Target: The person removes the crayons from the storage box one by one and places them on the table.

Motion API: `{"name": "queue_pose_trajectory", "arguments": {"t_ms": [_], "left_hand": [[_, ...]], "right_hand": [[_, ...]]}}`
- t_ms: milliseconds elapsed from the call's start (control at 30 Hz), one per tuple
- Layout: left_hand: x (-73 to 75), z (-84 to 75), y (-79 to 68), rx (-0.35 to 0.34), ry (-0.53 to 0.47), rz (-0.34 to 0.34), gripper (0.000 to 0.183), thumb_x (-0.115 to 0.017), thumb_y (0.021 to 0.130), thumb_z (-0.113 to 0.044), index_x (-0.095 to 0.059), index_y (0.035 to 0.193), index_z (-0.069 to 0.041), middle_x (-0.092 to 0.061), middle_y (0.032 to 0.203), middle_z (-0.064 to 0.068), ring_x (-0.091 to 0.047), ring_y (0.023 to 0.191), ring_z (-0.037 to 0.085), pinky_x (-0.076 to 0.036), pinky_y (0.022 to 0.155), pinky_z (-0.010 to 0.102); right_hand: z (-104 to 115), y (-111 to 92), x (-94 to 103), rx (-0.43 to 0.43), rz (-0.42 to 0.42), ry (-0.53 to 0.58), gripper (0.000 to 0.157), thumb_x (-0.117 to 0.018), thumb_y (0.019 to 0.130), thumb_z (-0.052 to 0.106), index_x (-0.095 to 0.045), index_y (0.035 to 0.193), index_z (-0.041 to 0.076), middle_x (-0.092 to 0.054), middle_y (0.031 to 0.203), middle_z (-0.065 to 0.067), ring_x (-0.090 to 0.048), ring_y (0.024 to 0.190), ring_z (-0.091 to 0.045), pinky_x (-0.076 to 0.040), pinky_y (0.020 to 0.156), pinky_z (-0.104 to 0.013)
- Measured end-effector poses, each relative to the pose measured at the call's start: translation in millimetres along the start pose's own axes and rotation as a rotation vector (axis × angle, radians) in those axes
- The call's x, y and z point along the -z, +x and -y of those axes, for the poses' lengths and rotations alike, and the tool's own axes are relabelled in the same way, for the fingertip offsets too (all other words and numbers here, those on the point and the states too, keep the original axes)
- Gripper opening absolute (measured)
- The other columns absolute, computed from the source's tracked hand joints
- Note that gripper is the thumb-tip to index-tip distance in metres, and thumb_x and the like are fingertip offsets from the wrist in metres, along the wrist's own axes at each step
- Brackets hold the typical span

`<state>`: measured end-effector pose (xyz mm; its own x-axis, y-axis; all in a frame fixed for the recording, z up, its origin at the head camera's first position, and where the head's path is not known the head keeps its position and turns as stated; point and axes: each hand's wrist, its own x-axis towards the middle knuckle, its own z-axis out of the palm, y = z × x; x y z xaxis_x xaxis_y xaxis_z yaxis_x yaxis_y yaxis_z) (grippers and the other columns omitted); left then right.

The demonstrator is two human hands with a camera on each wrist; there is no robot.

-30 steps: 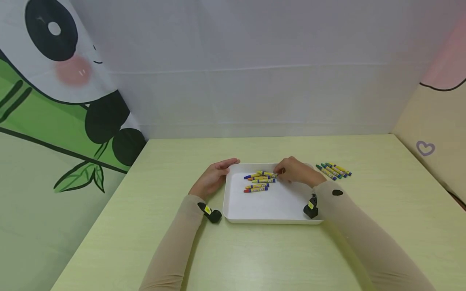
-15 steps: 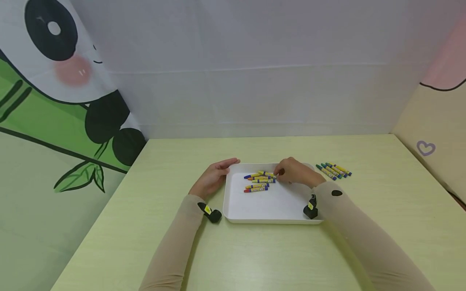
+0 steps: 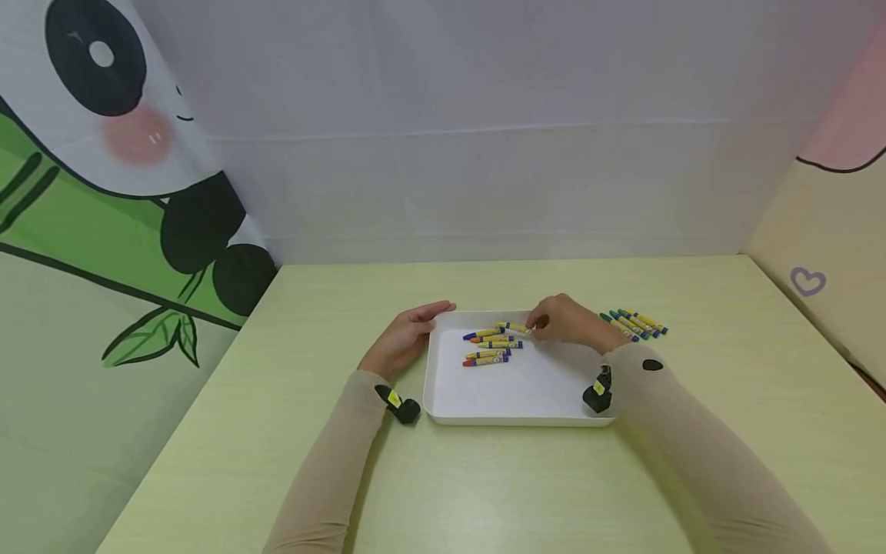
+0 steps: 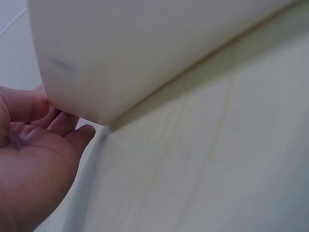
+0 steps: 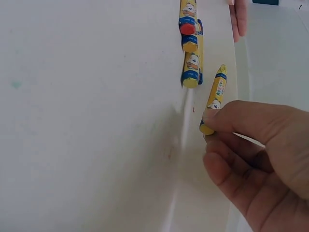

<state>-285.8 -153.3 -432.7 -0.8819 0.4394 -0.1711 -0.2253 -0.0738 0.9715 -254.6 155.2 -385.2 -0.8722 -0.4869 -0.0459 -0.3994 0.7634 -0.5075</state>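
Observation:
A white tray [image 3: 526, 392] lies on the table with several yellow-and-blue-wrapped crayons [image 3: 487, 360] in its left half. My right hand [image 3: 567, 322] is over its far side, thumb and fingertips pinching one yellow crayon [image 5: 216, 94] by its rear end. That crayon's tip points toward the left hand in the right wrist view. At the tray's far left corner, my left hand [image 3: 404, 338] holds the rim; in the left wrist view the left thumb [image 4: 29, 104] lies along the tray wall [image 4: 120, 53], while other fingers are partly hidden behind it.
Several crayons [image 3: 633, 325], mostly green-tipped, lie side by side on the table [image 3: 332, 308] just right of the tray. A grey-white cloth wall [image 3: 484, 185] rises behind the table's far edge, and printed panels [image 3: 138, 254] flank it.
My right hand has shifted slightly right and away from me, drawing the pinched crayon a little away from the others in the tray. The left hand and tray have stayed put.

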Motion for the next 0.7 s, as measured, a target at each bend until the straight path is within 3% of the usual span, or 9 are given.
{"name": "queue_pose_trajectory", "arguments": {"t_ms": [267,700], "left_hand": [[0.5,-1.1,-2.0,0.005,-0.002,-0.006,0.046,-0.035,0.100,0.004,-0.044,0.144,-0.007,-0.042,0.151,0.007,-0.034,0.142,0.022,-0.029,0.117,0.039],[0.7,-3.5,-5.3,-0.007,-0.017,0.026,0.047,-0.034,0.100,0.004,-0.039,0.146,-0.003,-0.038,0.153,0.011,-0.032,0.143,0.025,-0.027,0.118,0.040]], "right_hand": [[-4.7,-8.1,12.8,0.003,-0.017,0.016,0.017,-0.066,0.087,0.005,-0.073,0.102,0.002,-0.071,0.100,-0.012,-0.063,0.086,-0.018,-0.054,0.072,-0.030],[-12.9,-27.4,33.8,-0.074,-0.054,0.008,0.019,-0.065,0.088,0.007,-0.072,0.104,0.002,-0.069,0.101,-0.012,-0.063,0.092,-0.023,-0.055,0.077,-0.035]]}}
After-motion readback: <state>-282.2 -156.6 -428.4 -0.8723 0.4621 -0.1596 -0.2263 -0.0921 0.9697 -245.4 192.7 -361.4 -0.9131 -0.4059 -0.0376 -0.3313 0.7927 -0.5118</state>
